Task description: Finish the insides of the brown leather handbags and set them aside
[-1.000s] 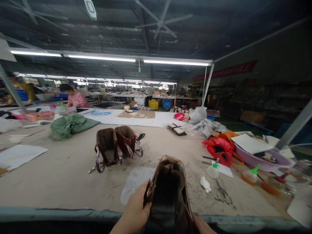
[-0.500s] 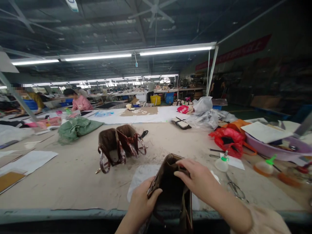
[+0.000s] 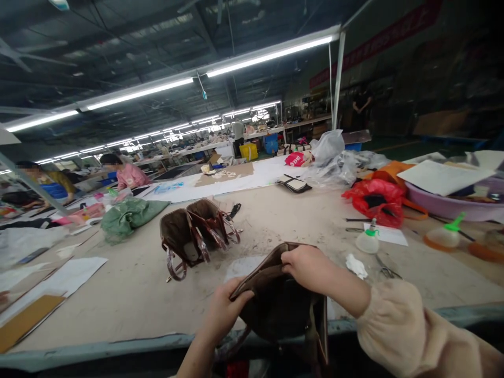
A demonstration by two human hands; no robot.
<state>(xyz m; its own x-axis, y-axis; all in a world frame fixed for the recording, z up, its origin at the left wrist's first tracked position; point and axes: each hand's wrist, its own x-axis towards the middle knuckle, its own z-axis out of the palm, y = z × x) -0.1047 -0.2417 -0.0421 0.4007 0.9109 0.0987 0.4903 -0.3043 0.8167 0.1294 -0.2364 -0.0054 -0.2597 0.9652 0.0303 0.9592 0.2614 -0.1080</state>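
A brown handbag (image 3: 281,310) hangs open over the near edge of the worktable (image 3: 118,294). My left hand (image 3: 222,312) grips the bag's left rim, thumb over the edge. My right hand (image 3: 309,265), in a beige sleeve, has its fingers curled over the far rim and into the opening. Two more brown handbags (image 3: 197,233) with clear handles stand side by side farther out on the table.
A green cloth bundle (image 3: 129,216) lies at the back left. Red and orange bags (image 3: 374,197), glue bottles with green caps (image 3: 368,239), scissors (image 3: 386,269), a purple basin (image 3: 452,207) and clear plastic crowd the right. Paper sheets (image 3: 59,278) lie left. Other people work at far tables.
My right hand came up from below the table edge and took hold of the bag's far rim. The bag's mouth was pulled wider, and the view tilted and swung left.
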